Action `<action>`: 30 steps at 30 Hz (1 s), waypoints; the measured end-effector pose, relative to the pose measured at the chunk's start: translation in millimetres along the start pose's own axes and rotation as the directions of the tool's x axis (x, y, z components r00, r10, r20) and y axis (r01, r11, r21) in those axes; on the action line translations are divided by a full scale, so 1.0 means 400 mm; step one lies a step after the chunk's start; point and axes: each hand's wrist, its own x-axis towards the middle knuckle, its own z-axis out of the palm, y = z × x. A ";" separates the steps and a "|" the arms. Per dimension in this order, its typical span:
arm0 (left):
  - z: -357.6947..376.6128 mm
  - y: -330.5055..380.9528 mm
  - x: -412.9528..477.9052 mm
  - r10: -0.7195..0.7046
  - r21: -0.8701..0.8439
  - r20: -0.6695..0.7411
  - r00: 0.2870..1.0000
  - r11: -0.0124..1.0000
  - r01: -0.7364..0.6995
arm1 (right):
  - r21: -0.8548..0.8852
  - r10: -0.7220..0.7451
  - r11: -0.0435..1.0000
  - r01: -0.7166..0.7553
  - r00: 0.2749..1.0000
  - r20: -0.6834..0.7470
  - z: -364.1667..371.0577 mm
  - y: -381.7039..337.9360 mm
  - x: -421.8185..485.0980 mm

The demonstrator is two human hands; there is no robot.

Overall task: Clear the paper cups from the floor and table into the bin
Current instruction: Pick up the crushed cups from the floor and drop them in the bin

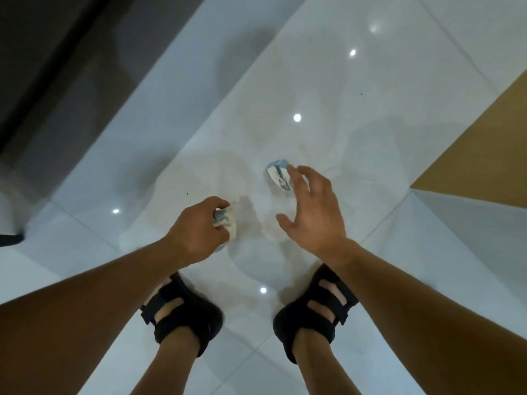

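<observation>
My left hand (196,232) grips a crumpled white and blue paper cup (226,223), fingers curled round it, above the white floor. A second crumpled paper cup (278,175) lies on the floor tiles just beyond my right hand (310,212). That hand is spread with straight fingers, its fingertips at the cup's right edge, holding nothing. No bin or table shows in this view.
My two feet in black sandals (182,309) stand on the glossy white tile floor (356,95). A dark wall or cabinet (51,67) runs along the upper left. A tan wooden panel (484,155) juts in at the right.
</observation>
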 end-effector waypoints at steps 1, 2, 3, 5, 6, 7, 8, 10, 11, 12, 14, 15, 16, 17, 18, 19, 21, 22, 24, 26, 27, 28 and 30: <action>0.000 -0.020 0.005 -0.007 0.019 -0.011 1.000 1.000 0.007 | -0.046 0.047 0.998 -0.048 0.999 -0.014 0.005 0.008 0.034; 0.000 -0.038 0.008 -0.013 0.030 -0.015 1.000 0.999 0.013 | -0.090 0.084 0.992 -0.083 0.996 0.001 0.012 0.015 0.067; 0.001 -0.054 0.011 -0.016 0.036 -0.017 1.000 0.999 0.017 | -0.128 0.103 0.987 -0.097 0.994 0.039 0.023 0.019 0.097; 0.002 -0.082 0.015 -0.013 0.057 -0.018 1.000 0.998 0.014 | -0.151 0.107 0.985 -0.087 0.986 0.131 0.051 0.019 0.140; 0.003 -0.094 0.015 -0.009 0.073 -0.017 1.000 0.997 0.010 | -0.139 0.106 0.987 -0.084 0.982 0.159 0.065 0.014 0.153; 0.002 -0.104 0.014 -0.007 0.089 -0.015 1.000 0.996 0.008 | -0.122 0.106 0.989 -0.086 0.979 0.172 0.079 0.005 0.161; 0.000 -0.111 0.011 -0.011 0.098 -0.013 1.000 0.995 0.012 | -0.101 0.113 0.990 -0.096 0.978 0.177 0.091 -0.007 0.163; -0.006 -0.109 -0.001 -0.024 0.099 -0.013 1.000 0.995 0.026 | -0.069 0.136 0.990 -0.125 0.970 0.201 0.099 -0.035 0.151; -0.014 -0.102 -0.011 -0.025 0.098 -0.020 0.999 0.995 0.027 | -0.060 0.136 0.990 -0.126 0.967 0.216 0.092 -0.052 0.140; -0.024 -0.092 -0.026 -0.021 0.098 -0.027 0.999 0.995 0.023 | -0.054 0.128 0.992 -0.118 0.965 0.229 0.078 -0.071 0.125; -0.056 -0.058 -0.068 0.001 0.094 -0.041 0.999 0.996 0.003 | -0.046 0.099 0.995 -0.090 0.964 0.249 0.027 -0.111 0.090; -0.079 -0.035 -0.093 0.019 0.093 -0.051 0.998 0.996 -0.014 | -0.044 0.084 0.996 -0.076 0.964 0.252 -0.008 -0.132 0.072; -0.108 -0.011 -0.120 0.041 0.097 -0.065 0.997 0.995 -0.035 | -0.037 0.075 0.997 -0.068 0.966 0.249 -0.049 -0.158 0.055; -0.140 0.014 -0.150 0.061 0.104 -0.079 0.995 0.993 -0.052 | -0.026 0.070 0.997 -0.066 0.968 0.239 -0.094 -0.190 0.039; -0.177 0.042 -0.183 0.080 0.113 -0.098 0.992 0.991 -0.068 | -0.011 0.060 0.998 -0.059 0.974 0.220 -0.145 -0.226 0.026; -0.215 0.072 -0.216 0.098 0.122 -0.118 0.988 0.989 -0.083 | 0.004 0.041 0.999 -0.043 0.979 0.201 -0.199 -0.265 0.015; -0.295 0.133 -0.295 0.124 0.135 -0.162 0.979 0.986 -0.102 | 0.008 -0.003 1.000 0.002 0.982 0.189 -0.313 -0.351 -0.009; -0.337 0.165 -0.343 0.125 0.139 -0.188 0.974 0.985 -0.099 | 0.001 -0.022 1.000 0.022 0.980 0.196 -0.372 -0.397 -0.023; -0.419 0.222 -0.444 0.129 0.150 -0.245 0.961 0.984 -0.094 | -0.013 -0.057 0.998 0.061 0.978 0.202 -0.486 -0.482 -0.050; -0.491 0.270 -0.551 0.141 0.148 -0.280 0.950 0.984 -0.103 | -0.038 -0.085 0.995 0.093 0.979 0.186 -0.596 -0.560 -0.082; -0.524 0.291 -0.609 0.142 0.140 -0.295 0.945 0.985 -0.104 | -0.047 -0.099 0.993 0.109 0.979 0.176 -0.650 -0.599 -0.099; -0.551 0.306 -0.668 0.137 0.132 -0.315 0.939 0.986 -0.100 | -0.055 -0.118 0.990 0.129 0.978 0.173 -0.701 -0.635 -0.117; -0.595 0.326 -0.787 0.116 0.119 -0.357 0.927 0.990 -0.079 | -0.086 -0.166 0.979 0.185 0.967 0.193 -0.795 -0.704 -0.155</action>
